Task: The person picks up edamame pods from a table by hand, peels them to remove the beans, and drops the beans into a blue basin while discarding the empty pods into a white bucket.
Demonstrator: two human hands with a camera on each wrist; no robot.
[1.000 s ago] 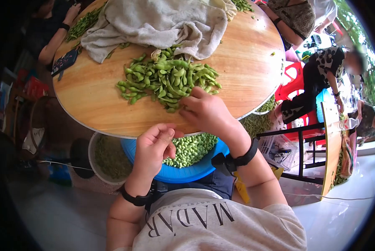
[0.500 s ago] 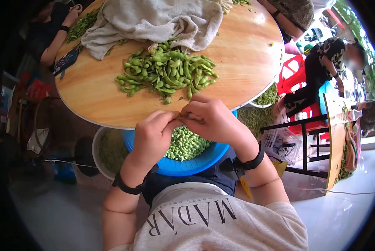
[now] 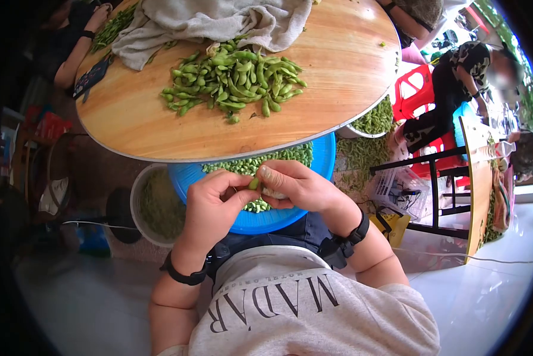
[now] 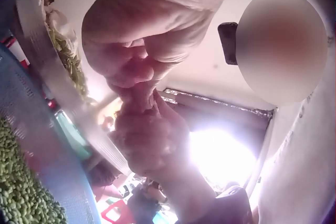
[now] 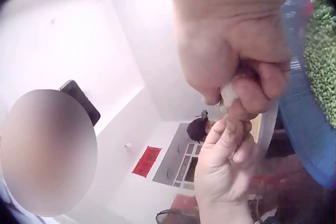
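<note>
Above the blue basin, both hands meet fingertip to fingertip at a green soybean pod. My left hand pinches its near end between thumb and forefinger. On the other side, the thumb and curled fingers of my right hand grip the pod. Something pale shows between the right fingers in the right wrist view; its kind is unclear. Shelled green beans lie in the basin below. A heap of unshelled pods spreads over the round wooden table.
A crumpled cloth and a dark phone-like thing lie farther back on the table. A bucket stands on the floor at left, and a pan of pods at right. Other people sit around, near a red stool.
My right hand has come back from the pod heap to meet the left. Both hands have moved nearer the body, over the basin, with a pod now between their fingertips.
</note>
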